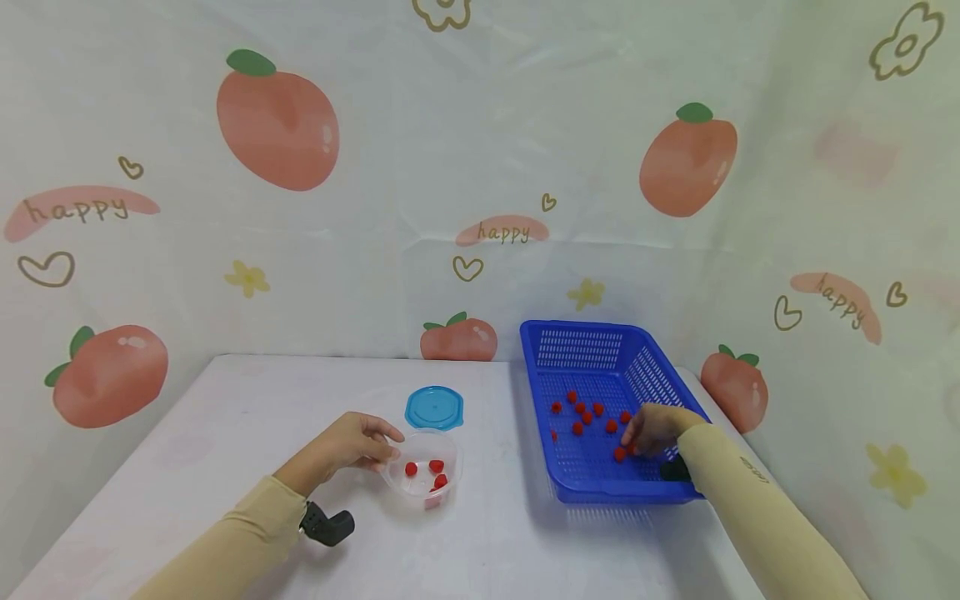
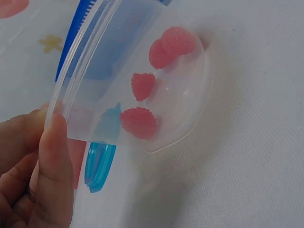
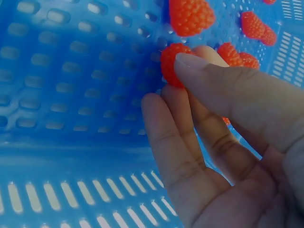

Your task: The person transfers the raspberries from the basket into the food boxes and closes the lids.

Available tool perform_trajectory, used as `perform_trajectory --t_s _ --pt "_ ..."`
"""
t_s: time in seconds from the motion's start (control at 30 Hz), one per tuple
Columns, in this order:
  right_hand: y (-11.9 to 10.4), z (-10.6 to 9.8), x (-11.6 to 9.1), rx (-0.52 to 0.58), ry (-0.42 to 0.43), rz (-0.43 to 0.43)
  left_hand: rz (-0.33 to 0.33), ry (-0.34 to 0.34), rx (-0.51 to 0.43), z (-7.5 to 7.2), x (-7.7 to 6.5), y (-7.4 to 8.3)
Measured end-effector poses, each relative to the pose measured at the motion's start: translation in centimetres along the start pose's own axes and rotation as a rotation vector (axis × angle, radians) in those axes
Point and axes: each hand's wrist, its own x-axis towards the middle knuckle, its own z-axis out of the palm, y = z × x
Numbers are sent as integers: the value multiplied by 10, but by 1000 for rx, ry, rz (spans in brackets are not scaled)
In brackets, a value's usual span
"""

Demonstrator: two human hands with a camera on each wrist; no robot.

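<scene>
On the left, pinching the rim of the clear container (image 1: pixel 452 454) between thumb and fingers of the left hand (image 1: pixel 348 443); best held steady there on the table (image 1: pixel 495 517), without squeezing, to avoid flexing the thin-looking wall or spilling the raspberries (image 1: pixel 437 466) inside. Just beyond, a blue lid (image 1: pixel 435 407), better not nudged. On the right, inside the blue basket (image 1: pixel 615 490), holding a single raspberry (image 3: pixel 169 64) between thumb and fingertips of the right hand (image 1: pixel 657 427), with the other fingers loosely bent. Grip softly, probably enough for so small a piece, and lift straight up to avoid dragging along the loose raspberries (image 1: pixel 587 417) nearby. From the left wrist, countable as four inside the container, two overlapping; from the head, only three plainly separable. Seen in full only from the head: the lid. Clear only from the right wrist: thumb contact on the held piece.
</scene>
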Motion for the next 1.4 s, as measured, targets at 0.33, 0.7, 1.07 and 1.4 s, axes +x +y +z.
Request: perform_trajectory --t_s 0.33,0.7,1.07,1.4 --pt "1 -2 3 30 11 -33 -16 28 3 2 0 0" --pt "7 -14 1 216 94 -246 -15 31 11 2 1 -1" --pt "-2 -28 -10 430 159 -339 -24 46 25 2 1 1" --pt "-22 -30 -23 653 180 -512 -26 42 20 2 0 1"
